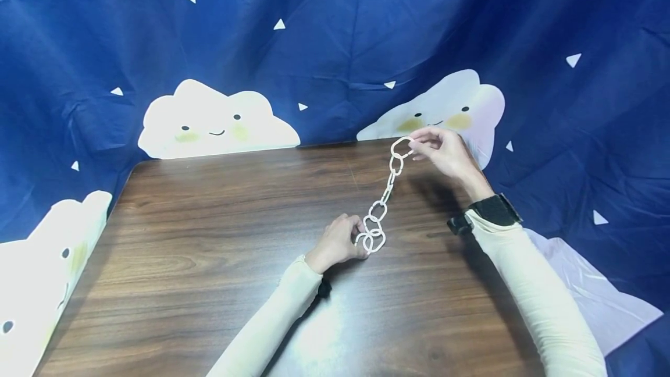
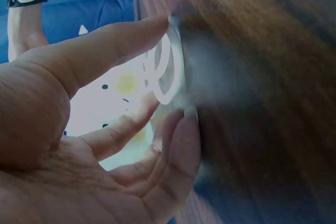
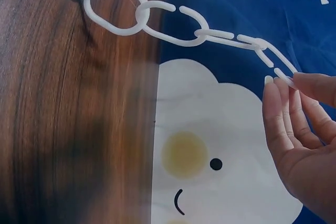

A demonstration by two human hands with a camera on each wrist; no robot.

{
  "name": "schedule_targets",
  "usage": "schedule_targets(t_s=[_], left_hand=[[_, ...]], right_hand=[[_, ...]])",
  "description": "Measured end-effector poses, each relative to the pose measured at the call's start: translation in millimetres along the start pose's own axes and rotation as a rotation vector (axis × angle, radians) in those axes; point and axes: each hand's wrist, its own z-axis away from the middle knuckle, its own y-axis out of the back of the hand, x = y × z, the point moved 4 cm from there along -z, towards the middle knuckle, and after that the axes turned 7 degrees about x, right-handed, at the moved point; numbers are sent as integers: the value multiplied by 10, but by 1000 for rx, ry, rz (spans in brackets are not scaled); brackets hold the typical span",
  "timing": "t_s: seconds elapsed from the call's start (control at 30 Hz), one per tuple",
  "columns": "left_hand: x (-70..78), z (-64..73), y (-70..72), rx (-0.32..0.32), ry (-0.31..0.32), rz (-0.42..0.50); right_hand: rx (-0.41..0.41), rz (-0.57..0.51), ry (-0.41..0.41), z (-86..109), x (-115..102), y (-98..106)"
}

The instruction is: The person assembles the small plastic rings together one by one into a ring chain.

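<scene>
A chain of white plastic links (image 1: 378, 211) stretches diagonally over the wooden table. Its far end is pinched by my right hand (image 1: 445, 153), between thumb and fingers, raised above the table's back right. The right wrist view shows small gaps in several links (image 3: 173, 40) and the thumb pressing the end one. Down at the near end, my left hand (image 1: 340, 240) lies low at the tabletop, holding the bunched last links. In the left wrist view, its thumb touches the top of a link (image 2: 178, 72), with the fingers curled below; part of that end is hidden.
The brown wooden table (image 1: 220, 237) reaches back to a blue cloth backdrop (image 1: 324, 28) with white triangles. Printed clouds (image 1: 220, 121) line the table's far and left edges. Black straps (image 1: 494, 209) sit over the cream sleeves.
</scene>
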Motion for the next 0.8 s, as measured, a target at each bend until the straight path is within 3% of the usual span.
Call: schedule_targets(t_s=[0.3, 0.6, 0.8], left_hand=[[-26, 18, -17, -47, -39, 38], [-98, 43, 46, -16, -40, 95], [-204, 45, 166, 9, 0, 131]], right_hand=[[32, -89, -21, -29, 55, 193], [80, -145, -10, -8, 127, 407], [91, -210, -15, 23, 198, 566]])
